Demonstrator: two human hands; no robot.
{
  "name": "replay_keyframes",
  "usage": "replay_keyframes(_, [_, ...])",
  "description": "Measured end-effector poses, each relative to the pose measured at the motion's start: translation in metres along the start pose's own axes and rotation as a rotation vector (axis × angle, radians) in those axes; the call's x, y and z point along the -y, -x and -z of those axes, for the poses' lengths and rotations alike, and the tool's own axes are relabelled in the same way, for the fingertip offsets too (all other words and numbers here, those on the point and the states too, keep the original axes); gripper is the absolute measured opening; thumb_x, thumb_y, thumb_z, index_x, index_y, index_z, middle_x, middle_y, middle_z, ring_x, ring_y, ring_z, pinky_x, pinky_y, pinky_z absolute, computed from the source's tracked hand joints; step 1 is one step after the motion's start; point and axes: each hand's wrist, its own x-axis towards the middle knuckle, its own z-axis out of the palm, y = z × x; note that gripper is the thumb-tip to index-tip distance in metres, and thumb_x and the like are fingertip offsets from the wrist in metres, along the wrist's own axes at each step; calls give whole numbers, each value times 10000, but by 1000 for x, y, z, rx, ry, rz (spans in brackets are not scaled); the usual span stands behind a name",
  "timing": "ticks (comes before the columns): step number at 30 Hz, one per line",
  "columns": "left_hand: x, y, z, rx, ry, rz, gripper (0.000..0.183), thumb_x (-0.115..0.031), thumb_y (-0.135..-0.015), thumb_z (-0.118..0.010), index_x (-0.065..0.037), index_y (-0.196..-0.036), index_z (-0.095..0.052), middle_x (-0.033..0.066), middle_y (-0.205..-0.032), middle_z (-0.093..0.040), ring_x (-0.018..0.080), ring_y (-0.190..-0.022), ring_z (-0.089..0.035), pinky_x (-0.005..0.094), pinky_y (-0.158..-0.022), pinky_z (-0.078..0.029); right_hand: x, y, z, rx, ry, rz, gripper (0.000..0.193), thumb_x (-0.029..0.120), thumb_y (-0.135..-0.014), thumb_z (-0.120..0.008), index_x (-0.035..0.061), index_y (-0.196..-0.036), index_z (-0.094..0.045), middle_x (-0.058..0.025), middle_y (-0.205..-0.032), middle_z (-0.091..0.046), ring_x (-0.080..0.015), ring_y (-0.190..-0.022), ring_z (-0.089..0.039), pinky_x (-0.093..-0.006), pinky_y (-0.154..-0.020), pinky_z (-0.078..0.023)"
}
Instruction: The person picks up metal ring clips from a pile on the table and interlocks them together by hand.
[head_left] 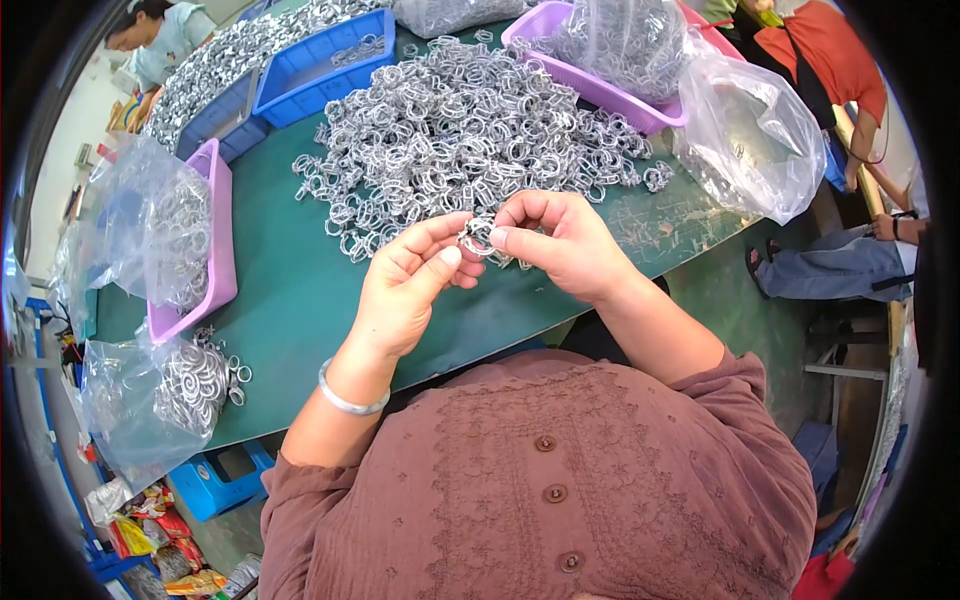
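From the head camera, your left hand [405, 285] and right hand [560, 245] meet above the near edge of the green table [290, 290], both pinching one small silver metal clip [476, 236] between thumb and fingertips. The clip sits between the hands, just right of your left thumb, about equally close to each; its long axis is too small to make out. Just beyond it lies the big heap of identical silver clips [450, 130]. At far left a purple plastic tray [215, 240] holds a clear bag; your fingers hide most of the clip.
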Motion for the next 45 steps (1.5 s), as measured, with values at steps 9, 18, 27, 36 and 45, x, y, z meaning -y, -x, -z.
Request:
replay_keyframes(9, [3,-2,-3,-26,24,-15,268,-66,-877,-420,20,-1123,-480,96,-903,-591,151,-782,-582,263,-706,-480,-5,-2,6,26,-132,-4,63,79,-764,-606,35,-801,-579,31,-721,-547,-21,-638,-452,-173,-577,-355])
replay_keyframes(18, [5,-3,-6,-91,-49,-28,232,-103,-888,-423,2,-1068,-525,91,-857,-585,143,-753,-571,256,-682,-469,-15,-4,9,-49,158,331,95,102,-744,-606,16,-762,-570,-15,-738,-560,-79,-670,-514,-232,-613,-432])
replay_keyframes(27, [6,-4,-15,-100,-149,-131,246,-41,-814,-550,25,-1049,-527,83,-904,-594,131,-780,-569,239,-688,-472,-16,-2,9,-104,496,753,121,10,-685,-631,22,-772,-548,-79,-778,-556,-191,-729,-563,-270,-645,-453])
replay_keyframes(36, [12,-3,-13,-57,-134,-251,312,27,-782,-566,37,-1088,-504,90,-952,-584,138,-848,-562,258,-754,-473,-21,1,6,-100,418,688,141,-11,-692,-623,26,-808,-553,-78,-795,-589,-204,-721,-583,-281,-659,-461])
replay_keyframes(45, [11,0,-11,-27,-152,-277,330,66,-771,-560,15,-1091,-497,76,-980,-553,127,-909,-534,241,-791,-448,-19,2,7,-75,437,737,163,-14,-685,-635,19,-820,-549,-88,-835,-588,-197,-766,-582,-275,-674,-462])
